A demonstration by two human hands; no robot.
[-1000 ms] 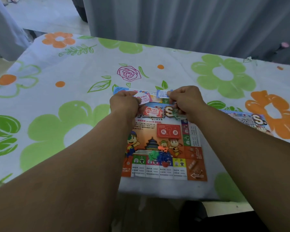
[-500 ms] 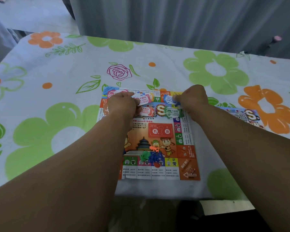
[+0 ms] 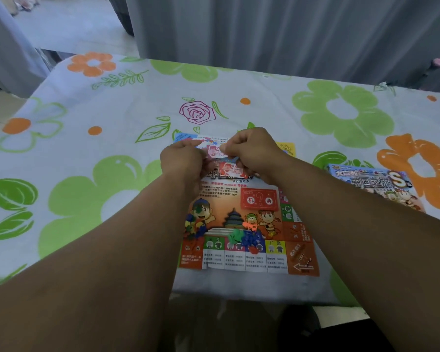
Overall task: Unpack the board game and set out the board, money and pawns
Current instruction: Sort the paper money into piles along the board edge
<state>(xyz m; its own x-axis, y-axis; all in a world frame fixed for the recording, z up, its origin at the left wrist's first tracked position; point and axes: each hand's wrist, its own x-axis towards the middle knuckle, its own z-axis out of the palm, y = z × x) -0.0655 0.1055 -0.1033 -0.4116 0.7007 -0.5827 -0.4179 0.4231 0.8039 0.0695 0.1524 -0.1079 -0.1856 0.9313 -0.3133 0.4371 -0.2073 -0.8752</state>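
Observation:
The paper game board (image 3: 262, 207) lies unfolded on the flowered tablecloth, near the table's front edge. Both hands are together over its far half. My left hand (image 3: 182, 161) and my right hand (image 3: 252, 151) pinch small pink and red play-money notes (image 3: 217, 152) between them. Another red note (image 3: 230, 168) lies just under the hands. A small heap of coloured plastic pawns (image 3: 241, 237), green, blue, orange and red, sits on the board's near part. The board's left side is hidden by my left forearm.
The game box (image 3: 374, 181) lies flat on the table to the right of the board. The flowered tablecloth (image 3: 99, 148) covers the whole table. Grey curtains (image 3: 264, 34) hang behind the far edge. The table's front edge runs just below the board.
My right hand has moved left toward my left hand, and both now meet over the notes. The far strip of the board has come into view, and the camera has shifted slightly.

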